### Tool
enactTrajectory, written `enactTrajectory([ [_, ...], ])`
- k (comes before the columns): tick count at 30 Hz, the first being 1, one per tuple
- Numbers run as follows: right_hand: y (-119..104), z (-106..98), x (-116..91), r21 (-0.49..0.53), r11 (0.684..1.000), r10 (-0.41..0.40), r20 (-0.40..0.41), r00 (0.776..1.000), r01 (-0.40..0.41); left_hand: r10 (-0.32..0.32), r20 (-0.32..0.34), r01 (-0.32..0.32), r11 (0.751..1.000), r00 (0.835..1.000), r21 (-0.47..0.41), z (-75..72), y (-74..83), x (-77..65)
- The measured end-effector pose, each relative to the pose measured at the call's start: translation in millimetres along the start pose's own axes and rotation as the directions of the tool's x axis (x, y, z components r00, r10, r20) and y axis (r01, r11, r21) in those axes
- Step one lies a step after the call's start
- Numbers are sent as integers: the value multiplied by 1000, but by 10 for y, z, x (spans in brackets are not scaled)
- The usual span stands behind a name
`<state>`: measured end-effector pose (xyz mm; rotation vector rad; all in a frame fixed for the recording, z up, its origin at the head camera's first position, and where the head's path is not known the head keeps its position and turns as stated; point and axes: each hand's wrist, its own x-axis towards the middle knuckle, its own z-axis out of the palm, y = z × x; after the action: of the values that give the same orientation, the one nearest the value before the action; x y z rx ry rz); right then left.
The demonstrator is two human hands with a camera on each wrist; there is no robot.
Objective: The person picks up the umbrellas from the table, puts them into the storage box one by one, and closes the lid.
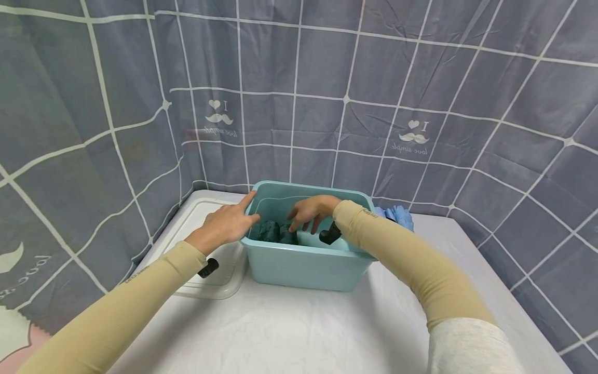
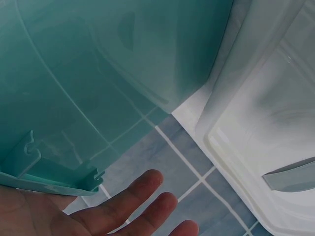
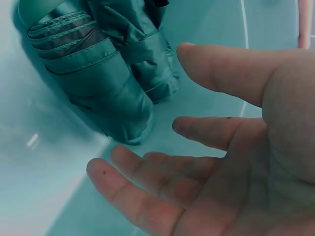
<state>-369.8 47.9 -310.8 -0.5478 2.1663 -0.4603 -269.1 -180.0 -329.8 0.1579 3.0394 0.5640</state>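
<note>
The left hand [image 1: 228, 222], fingers spread, touches the bin [image 1: 303, 267] at nine o'clock; inside, the right hand [image 1: 314, 210], fingers apart, hovers at two o'clock from two bundles [image 1: 268, 232].

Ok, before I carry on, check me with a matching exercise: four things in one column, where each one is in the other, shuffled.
Things:
1. left hand
2. dark green rolls
3. white lid
4. blue bundle

Places:
A. inside the teal bin
B. past the bin's right end
C. at the bin's left rim
D. lying left of the bin

Pairs: 1-C, 2-A, 3-D, 4-B
</note>
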Motion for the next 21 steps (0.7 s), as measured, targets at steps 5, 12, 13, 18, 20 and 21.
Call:
enactTrajectory([
  [5, 1, -12, -117, -10, 1000, -13, -14, 1000, 13, -5, 1, 5, 1000, 1000, 0, -6, -2, -2],
  [12, 21, -32, -289, -29, 999, -31, -16, 999, 31, -1, 7, 1, 1000, 1000, -4, 4, -5, 5],
  [13, 30, -38, -312, -26, 999, -34, -19, 999, 34, 0, 8, 0, 1000, 1000, -4, 5, -5, 4],
  [18, 67, -57, -448, -18, 998, -55, -48, 997, 54, 0, 12, 0, 1000, 1000, -7, 11, -4, 3],
  [20, 80, -65, -505, -22, 998, -66, -62, 996, 64, -3, 11, 3, 1000, 1000, -9, 6, -2, 1],
  [21, 90, -71, -529, -24, 997, -73, -69, 995, 71, -4, 10, 5, 1000, 1000, -9, 3, 0, 0],
])
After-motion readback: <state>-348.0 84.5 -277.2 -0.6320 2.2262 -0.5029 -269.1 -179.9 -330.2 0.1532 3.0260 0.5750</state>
